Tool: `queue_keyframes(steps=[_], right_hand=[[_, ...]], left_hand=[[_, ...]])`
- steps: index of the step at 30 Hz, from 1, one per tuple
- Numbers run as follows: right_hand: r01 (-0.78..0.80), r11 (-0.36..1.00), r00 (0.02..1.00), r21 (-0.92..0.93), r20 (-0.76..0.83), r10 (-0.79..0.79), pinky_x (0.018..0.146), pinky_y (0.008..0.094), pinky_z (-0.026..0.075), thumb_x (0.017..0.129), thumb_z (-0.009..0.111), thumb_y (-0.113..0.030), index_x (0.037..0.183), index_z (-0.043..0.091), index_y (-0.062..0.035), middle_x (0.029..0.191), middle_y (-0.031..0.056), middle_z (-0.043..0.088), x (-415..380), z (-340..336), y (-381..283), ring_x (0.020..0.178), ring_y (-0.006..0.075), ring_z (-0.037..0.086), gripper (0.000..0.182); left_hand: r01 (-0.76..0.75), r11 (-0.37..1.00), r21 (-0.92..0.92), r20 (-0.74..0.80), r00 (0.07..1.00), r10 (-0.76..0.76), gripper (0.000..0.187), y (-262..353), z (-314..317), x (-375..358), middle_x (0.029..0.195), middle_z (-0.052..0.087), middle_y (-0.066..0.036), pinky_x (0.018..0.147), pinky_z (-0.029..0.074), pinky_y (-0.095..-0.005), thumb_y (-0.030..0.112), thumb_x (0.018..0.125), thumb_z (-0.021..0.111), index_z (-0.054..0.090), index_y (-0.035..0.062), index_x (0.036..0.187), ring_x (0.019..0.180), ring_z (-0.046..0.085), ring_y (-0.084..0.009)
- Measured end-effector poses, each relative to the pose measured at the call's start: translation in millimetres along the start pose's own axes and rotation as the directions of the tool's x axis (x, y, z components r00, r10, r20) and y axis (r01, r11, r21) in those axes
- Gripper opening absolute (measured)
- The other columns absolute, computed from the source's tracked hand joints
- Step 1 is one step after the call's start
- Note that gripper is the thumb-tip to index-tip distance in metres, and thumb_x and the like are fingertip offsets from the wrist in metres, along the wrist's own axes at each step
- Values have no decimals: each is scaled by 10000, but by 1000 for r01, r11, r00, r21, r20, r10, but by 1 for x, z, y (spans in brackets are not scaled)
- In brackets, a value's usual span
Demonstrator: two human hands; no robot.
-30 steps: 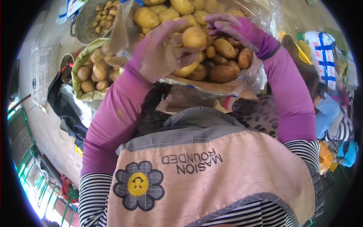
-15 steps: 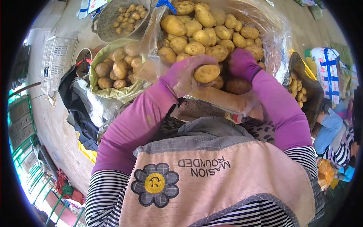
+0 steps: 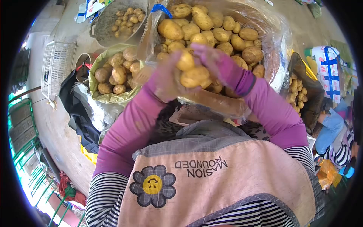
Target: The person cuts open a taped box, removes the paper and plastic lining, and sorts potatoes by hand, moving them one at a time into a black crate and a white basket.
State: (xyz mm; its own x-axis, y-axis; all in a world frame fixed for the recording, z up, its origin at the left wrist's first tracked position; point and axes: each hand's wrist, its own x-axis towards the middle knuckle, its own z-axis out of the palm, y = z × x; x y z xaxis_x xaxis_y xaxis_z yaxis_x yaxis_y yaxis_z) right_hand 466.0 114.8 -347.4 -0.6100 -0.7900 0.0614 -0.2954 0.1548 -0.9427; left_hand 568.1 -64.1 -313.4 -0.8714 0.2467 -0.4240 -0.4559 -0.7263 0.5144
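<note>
Over the clear potato sack (image 3: 278, 41), both gloved hands' fingers (image 3: 206, 51) clamp two potatoes (image 3: 194, 76).

On the concrete floor (image 3: 62, 125) sit potato sacks (image 3: 109, 97), a metal basin (image 3: 107, 17) and a white basket (image 3: 56, 64).

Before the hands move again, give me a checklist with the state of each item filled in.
1. Left hand has a firm hold on the potatoes: cannot tell; it cups them, but motion blur hides the fingers.
2. Right hand steadies the potatoes from the far side: ok, it touches them.
3. Big clear bag of potatoes stays open beneath the hands: ok.
4. Green sack to the left stands open, holding potatoes: ok.
5. Metal pan at the back holds small potatoes, apart from the hands: ok.
6. White wire basket is out of the hands' way: ok.
</note>
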Motion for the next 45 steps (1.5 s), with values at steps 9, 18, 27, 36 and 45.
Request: queue_keyframes(steps=[9, 18, 27, 36, 45], right_hand=[[-443, 684, 812, -580, 63, 580, 1016, 415, 434, 893, 540, -491, 1464, 285, -49, 1267, 261, 544, 77, -10, 74, 1189, 371, 537, 766], [-532, 826, 843, -185, -23, 538, 934, 356, 488, 865, 572, -576, 1279, 517, 34, 1105, 228, 641, 70, -39, 111, 1051, 311, 620, 739], [-283, 853, 909, -438, 162, 384, 1035, 397, 411, 854, 596, -482, 1455, 334, -118, 1334, 237, 501, 62, -34, 103, 1221, 351, 512, 749], [-483, 875, 875, -3, -19, 483, 922, 363, 499, 896, 598, -460, 1257, 519, 26, 1153, 179, 626, 48, -38, 92, 1072, 275, 611, 611], [-32, 279, 975, 960, -32, 222, 972, 385, 493, 921, 614, -264, 1283, 474, -2, 1199, 113, 577, -49, -89, 16, 1141, 224, 568, 468]], left_hand=[[-385, 730, 565, -454, 594, 664, 559, 189, -85, 21, 1334, 468, -224, 947, 478, -413, 427, 944, 488, 463, -5, 1296, 1226, 497, -317], [97, -533, 841, -56, 994, 93, 648, 102, -6, 104, 1503, 321, -169, 1107, 335, -401, 79, 846, 559, 346, 135, 1455, 1333, 391, -356], [244, -784, 571, -259, 960, 110, 770, 89, -39, 142, 1484, 309, -220, 1089, 356, -422, 224, 733, 696, 371, 126, 1425, 1334, 377, -355], [93, 764, 639, -82, 995, -52, 612, 102, -105, 137, 1281, 539, -225, 886, 507, -456, 417, 860, 494, 441, 74, 1364, 1033, 606, -357], [63, 936, 346, 117, 987, -110, 616, 38, 47, 105, 1205, 567, -256, 514, 503, -283, 513, 979, 221, 381, 87, 1393, 850, 651, -340]])
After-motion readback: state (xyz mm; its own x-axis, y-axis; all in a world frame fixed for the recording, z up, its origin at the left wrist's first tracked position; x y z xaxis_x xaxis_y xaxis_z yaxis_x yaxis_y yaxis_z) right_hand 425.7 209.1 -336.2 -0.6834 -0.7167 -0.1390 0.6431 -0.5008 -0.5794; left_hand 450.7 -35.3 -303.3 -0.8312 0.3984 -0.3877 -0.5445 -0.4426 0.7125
